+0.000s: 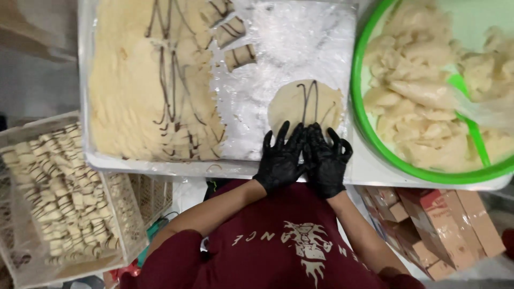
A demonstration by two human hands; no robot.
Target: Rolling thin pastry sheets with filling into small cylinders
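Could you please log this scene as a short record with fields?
left hand: black glove, fingers on near edge of dough disc
right hand: black glove, beside the left, fingers on same edge
dough disc: round, pale, dark stripes, on plastic sheet
dough slab: large, striped, left on the sheet
bowl: green, holds pale filling and a green scoop
crate: lower left, full of striped rolls

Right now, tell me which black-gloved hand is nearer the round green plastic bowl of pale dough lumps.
Right. The right hand rests just left of the green bowl; the left hand lies beyond it, farther off.
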